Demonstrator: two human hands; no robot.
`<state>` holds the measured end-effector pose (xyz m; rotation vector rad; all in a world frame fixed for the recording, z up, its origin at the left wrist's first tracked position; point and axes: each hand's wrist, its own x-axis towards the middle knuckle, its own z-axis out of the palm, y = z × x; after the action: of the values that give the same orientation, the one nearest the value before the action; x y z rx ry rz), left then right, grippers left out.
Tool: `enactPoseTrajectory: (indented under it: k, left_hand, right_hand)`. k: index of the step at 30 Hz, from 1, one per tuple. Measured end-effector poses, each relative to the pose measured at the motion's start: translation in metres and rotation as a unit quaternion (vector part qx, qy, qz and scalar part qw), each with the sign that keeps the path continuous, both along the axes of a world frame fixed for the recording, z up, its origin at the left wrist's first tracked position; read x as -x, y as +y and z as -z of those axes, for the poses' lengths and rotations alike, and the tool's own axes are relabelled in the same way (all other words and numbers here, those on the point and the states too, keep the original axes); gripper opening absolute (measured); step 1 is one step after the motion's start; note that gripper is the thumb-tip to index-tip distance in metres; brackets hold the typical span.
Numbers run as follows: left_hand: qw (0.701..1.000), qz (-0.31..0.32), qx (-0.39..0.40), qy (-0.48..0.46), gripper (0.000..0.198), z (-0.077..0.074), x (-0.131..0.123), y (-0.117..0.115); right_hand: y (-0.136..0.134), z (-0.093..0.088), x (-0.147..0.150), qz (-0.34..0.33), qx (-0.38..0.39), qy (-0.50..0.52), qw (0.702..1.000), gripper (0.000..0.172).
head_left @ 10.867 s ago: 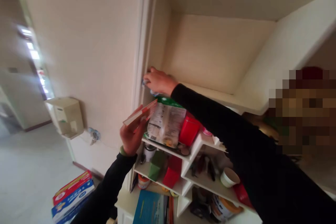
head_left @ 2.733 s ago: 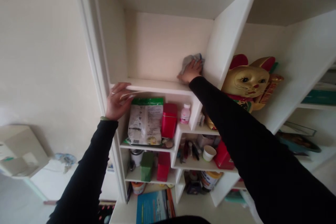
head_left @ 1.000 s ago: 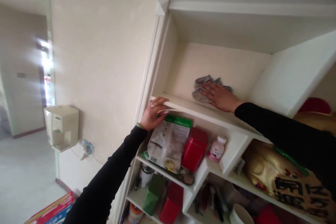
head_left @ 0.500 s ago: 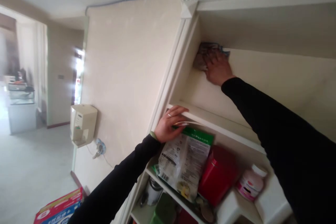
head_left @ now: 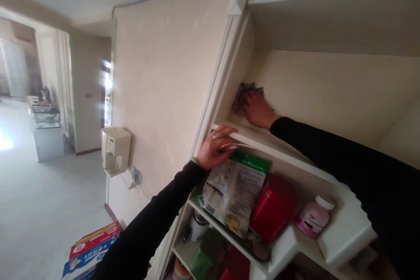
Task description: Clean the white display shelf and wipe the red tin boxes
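Note:
My right hand (head_left: pixel 260 110) presses a crumpled dark patterned cloth (head_left: pixel 239 100) into the lower left corner of the top compartment (head_left: pixel 321 92) of a white shelf unit. Its fingers are bent over the cloth. Below, my left hand (head_left: pixel 215 148), with a ring and a wristband, grips the front edge of the shelf board (head_left: pixel 259 140). A thin pale strip (head_left: pixel 241 145) runs out from beside its fingers along the board. Right under that hand stands a clear and green printed bag (head_left: pixel 234 192), its top close to my fingers.
Beside the bag are a red container (head_left: pixel 274 208) and a pink bottle with a white cap (head_left: pixel 315 216). A green container (head_left: pixel 208 253) is on the lower shelf. To the left, a wall dispenser (head_left: pixel 115 151) is mounted, with colourful boxes (head_left: pixel 90 249) below.
My right hand and the cloth have moved down and left, from near the compartment's top to its lower corner. My left hand stays on the shelf edge. The view has shifted slightly.

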<state>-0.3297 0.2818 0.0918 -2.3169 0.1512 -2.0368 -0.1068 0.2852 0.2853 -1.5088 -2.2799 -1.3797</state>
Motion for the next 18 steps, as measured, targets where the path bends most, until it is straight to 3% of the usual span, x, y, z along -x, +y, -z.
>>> enactPoseTrajectory:
  k: [2,5,11,13,15,18]
  left_hand:
    - [1.0,-0.017,0.001,-0.008,0.012,0.0,-0.001,-0.001]
    - [0.999,-0.044,0.0,-0.017,0.013,0.0,-0.002,-0.001]
    - [0.999,-0.031,-0.018,-0.018,0.013,-0.002,0.003,-0.002]
    - [0.999,-0.031,-0.013,-0.01,0.012,-0.004,0.005,-0.003]
    - [0.999,-0.032,-0.012,-0.006,0.011,-0.005,0.005,-0.003]
    - [0.999,-0.022,-0.031,-0.024,0.01,-0.005,0.004,-0.003]
  right_hand:
    - [-0.003,0.01,-0.005,-0.023,0.061,-0.051,0.997,0.06]
    - [-0.003,0.009,-0.003,-0.053,0.133,-0.109,0.984,0.051]
    - [-0.011,-0.013,0.007,-0.043,0.141,-0.088,0.985,0.027]
    - [-0.019,-0.028,0.006,-0.03,0.091,-0.038,0.995,0.027]
    - [-0.025,-0.048,0.01,-0.022,-0.015,0.048,0.999,0.042]
    - [-0.022,-0.079,0.036,-0.052,-0.187,0.178,0.965,0.072]
